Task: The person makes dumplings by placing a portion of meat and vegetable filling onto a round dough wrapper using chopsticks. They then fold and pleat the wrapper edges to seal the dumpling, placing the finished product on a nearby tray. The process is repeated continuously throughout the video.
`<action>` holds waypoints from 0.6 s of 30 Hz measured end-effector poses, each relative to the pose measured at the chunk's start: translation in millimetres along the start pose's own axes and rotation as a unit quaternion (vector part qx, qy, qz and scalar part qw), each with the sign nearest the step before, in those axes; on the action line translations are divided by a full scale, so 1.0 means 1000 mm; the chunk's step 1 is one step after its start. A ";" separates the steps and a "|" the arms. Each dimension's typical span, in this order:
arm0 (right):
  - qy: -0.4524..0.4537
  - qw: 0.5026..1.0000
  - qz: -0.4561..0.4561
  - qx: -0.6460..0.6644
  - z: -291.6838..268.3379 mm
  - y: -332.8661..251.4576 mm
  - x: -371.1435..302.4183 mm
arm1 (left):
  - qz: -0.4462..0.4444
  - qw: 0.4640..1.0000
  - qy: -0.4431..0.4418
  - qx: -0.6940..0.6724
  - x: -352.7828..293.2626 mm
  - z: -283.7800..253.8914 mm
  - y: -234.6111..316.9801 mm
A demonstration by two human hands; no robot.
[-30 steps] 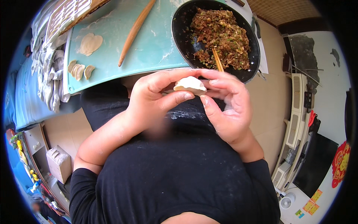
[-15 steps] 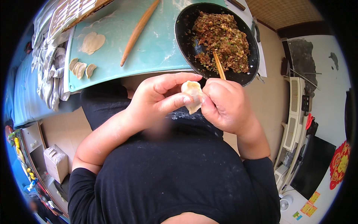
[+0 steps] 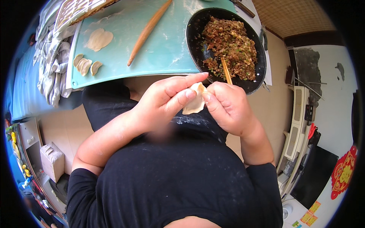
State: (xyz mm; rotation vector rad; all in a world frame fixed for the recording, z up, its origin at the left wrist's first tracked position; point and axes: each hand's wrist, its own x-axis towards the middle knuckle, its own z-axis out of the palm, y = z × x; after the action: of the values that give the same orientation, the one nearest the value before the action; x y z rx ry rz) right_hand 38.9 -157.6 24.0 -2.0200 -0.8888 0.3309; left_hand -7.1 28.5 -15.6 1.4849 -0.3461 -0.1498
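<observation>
We are holding a pale, soft, folded piece of dough (image 3: 194, 104) in front of our body, just beyond the near edge of a glossy turquoise rectangular mat (image 3: 171, 57) and below a round black pan (image 3: 194, 41). Our left hand (image 3: 163, 97) is gripping the dough's left side, thumb pressing on its face and forefinger reaching out above its top; the other left fingers are mostly hiding behind. Our right hand (image 3: 231, 108) is pinching the dough's upper right edge between thumb and bent forefinger, while its remaining fingers are curling in toward the palm. Both hands, then, are clamping on this one piece (whether any filling is sitting inside, we cannot tell).

In the pan, a brown, green-flecked chopped mixture (image 3: 232, 41) is heaping up, and a pair of light wooden chopsticks (image 3: 227, 72) is leaning in it, lower ends passing behind our right hand. On the mat, a tapered brown wooden rolling pin (image 3: 150, 32) is lying aslant near the middle. To its left, we are seeing overlapping flat, round, cream-coloured wrappers (image 3: 100, 39), and nearer the mat's left corner, a small cluster of crescent-shaped pale dumplings (image 3: 86, 66) is resting.
</observation>
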 end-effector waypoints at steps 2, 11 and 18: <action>-0.031 0.998 0.028 0.036 -0.007 0.000 0.002 | -0.030 0.998 -0.008 -0.054 -0.002 -0.001 0.000; -0.073 0.996 0.030 0.030 -0.011 -0.004 0.015 | -0.061 0.991 -0.038 -0.111 -0.002 -0.003 0.004; -0.103 0.979 0.116 0.132 -0.020 -0.005 0.023 | -0.117 0.968 -0.060 -0.214 -0.002 -0.009 0.000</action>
State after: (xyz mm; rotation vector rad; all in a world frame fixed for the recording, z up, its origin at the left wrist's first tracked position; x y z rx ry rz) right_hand 63.4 -152.2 41.4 -1.8631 -0.6906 0.7611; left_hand -6.3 37.8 -16.0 1.0861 -0.2166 -0.4768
